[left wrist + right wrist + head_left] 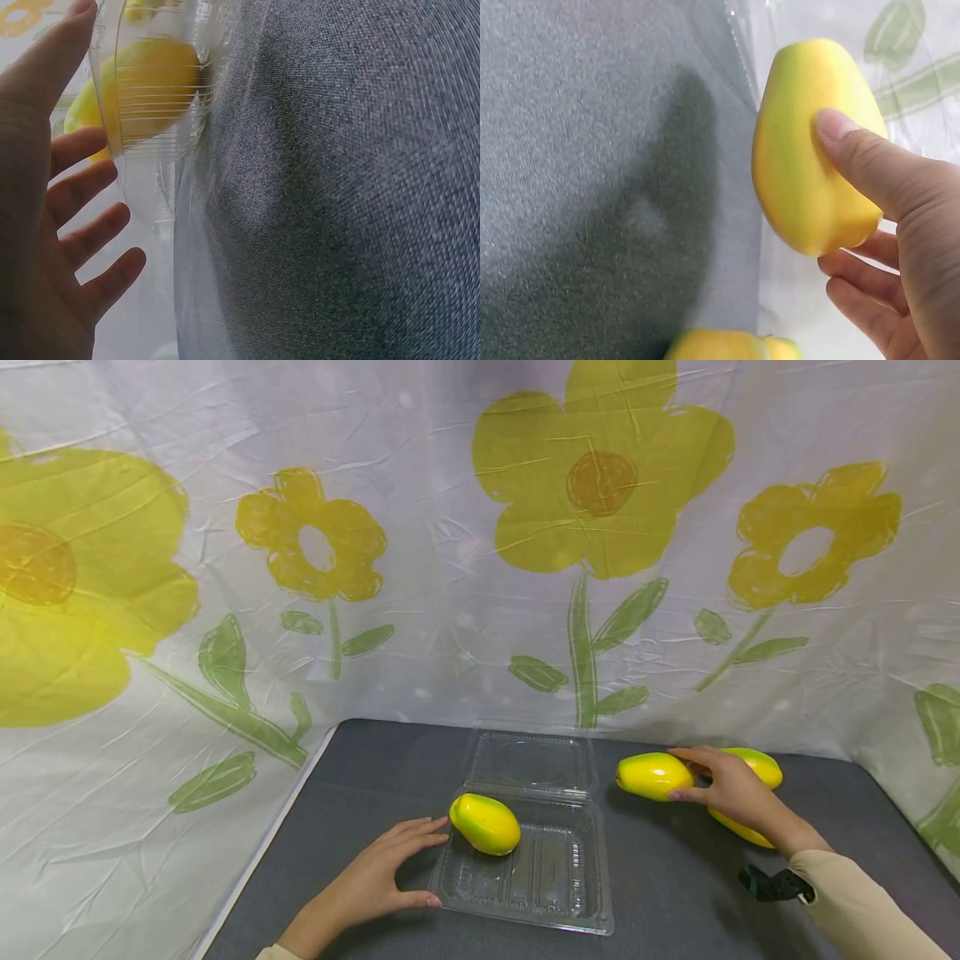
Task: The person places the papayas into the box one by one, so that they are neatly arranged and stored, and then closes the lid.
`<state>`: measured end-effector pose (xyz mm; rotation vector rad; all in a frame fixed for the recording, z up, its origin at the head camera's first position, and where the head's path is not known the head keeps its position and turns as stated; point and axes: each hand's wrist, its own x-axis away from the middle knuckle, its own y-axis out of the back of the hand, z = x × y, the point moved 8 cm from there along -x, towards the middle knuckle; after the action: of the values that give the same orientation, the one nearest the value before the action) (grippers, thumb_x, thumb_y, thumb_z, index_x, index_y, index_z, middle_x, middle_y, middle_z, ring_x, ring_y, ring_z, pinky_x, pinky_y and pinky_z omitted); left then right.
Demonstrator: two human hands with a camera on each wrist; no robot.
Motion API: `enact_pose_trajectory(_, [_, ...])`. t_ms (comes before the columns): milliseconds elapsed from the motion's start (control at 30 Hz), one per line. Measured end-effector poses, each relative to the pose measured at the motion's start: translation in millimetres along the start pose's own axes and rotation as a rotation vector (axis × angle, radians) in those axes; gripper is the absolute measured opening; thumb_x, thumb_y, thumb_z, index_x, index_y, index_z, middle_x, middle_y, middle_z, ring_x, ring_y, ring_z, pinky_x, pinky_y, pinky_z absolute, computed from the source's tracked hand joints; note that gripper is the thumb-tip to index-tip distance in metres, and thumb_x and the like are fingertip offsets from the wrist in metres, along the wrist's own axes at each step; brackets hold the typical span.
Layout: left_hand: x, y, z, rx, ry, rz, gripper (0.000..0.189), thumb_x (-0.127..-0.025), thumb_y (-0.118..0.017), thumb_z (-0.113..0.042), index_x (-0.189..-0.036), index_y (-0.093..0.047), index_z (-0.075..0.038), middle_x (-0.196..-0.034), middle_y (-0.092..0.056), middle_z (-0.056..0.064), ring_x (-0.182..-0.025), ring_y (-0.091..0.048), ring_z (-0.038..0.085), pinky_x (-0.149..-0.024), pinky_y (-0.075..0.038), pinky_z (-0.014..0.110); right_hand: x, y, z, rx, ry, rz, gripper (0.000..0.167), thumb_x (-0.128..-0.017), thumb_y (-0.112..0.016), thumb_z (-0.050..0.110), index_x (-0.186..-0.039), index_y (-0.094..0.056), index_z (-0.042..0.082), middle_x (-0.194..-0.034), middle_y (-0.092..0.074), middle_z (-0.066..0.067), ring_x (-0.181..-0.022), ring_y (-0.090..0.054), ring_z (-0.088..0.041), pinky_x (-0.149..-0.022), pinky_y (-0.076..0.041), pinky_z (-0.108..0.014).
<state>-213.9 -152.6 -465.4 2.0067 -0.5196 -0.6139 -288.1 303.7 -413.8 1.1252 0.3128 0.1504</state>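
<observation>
My right hand [731, 785] grips a yellow-green papaya [652, 776] between thumb and fingers; in the right wrist view this papaya [810, 150] hangs above the table, its shadow on the cloth. Another papaya [486, 825] lies in the left part of a clear plastic clamshell box [555, 914], whose lid [528, 760] is folded back flat. Beside the box's left edge is my left hand [375, 872], fingers spread and relaxed. Its thumb and fingertips [109, 176] are at the box wall; whether they press on it I cannot tell.
Two more papayas, one behind [757, 767] and one in front [738, 828], lie partly hidden by my right hand. Dark grey cloth covers the table [660, 893]. A white curtain [435, 635] with yellow flowers closes off the back and sides. A black band [776, 883] sits at the right wrist.
</observation>
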Motion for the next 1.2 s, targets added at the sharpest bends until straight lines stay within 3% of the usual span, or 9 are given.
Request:
enact_pose_trajectory(333, [-0.3, 0.0, -0.9, -0.001, 0.004, 0.002, 0.080, -0.074, -0.066, -0.073, -0.140, -0.056, -0.028, -0.155, -0.045, -0.006, -0.140, -0.046, 0.027, -0.106, -0.046, 0.058, 1.7, 1, 10, -0.009, 0.003, -0.014, 0.076, -0.077, -0.079, 0.051, -0.134, -0.059, 0.004, -0.119, -0.068, -0.014, -0.096, -0.064, -0.024, -0.083, -0.055, -0.048])
enact_pose_trajectory(567, [-0.8, -1.2, 1.4, 0.016, 0.042, 0.030, 0.082, -0.074, -0.064, -0.076, -0.141, -0.054, -0.030, -0.156, -0.043, -0.010, -0.142, -0.044, 0.025, -0.108, -0.045, 0.057, 3.9, 0, 15, -0.016, 0.013, -0.031, 0.077, -0.077, -0.078, 0.053, -0.134, -0.059, 0.005, -0.119, -0.068, -0.014, -0.098, -0.066, -0.027, -0.085, -0.056, -0.052])
enact_pose_trajectory(1033, [-0.9, -1.2, -1.7, -0.024, 0.000, -0.006, 0.080, -0.075, -0.064, -0.074, -0.140, -0.055, -0.027, -0.155, -0.045, -0.007, -0.141, -0.046, 0.026, -0.105, -0.047, 0.057, 4.2, -2, 28, -0.036, 0.041, -0.061, 0.074, -0.077, -0.080, 0.049, -0.132, -0.061, 0.004, -0.120, -0.070, -0.014, -0.098, -0.068, -0.027, -0.084, -0.058, -0.050])
enact_pose_trajectory(1200, [-1.0, -1.9, -2.1, -0.019, 0.001, -0.006, 0.080, -0.076, -0.064, -0.073, -0.140, -0.055, -0.026, -0.156, -0.045, -0.006, -0.140, -0.046, 0.026, -0.105, -0.047, 0.057, 5.7, -3, 30, -0.049, 0.016, -0.054, 0.075, -0.077, -0.080, 0.049, -0.132, -0.061, 0.003, -0.122, -0.070, -0.017, -0.098, -0.069, -0.030, -0.084, -0.058, -0.051])
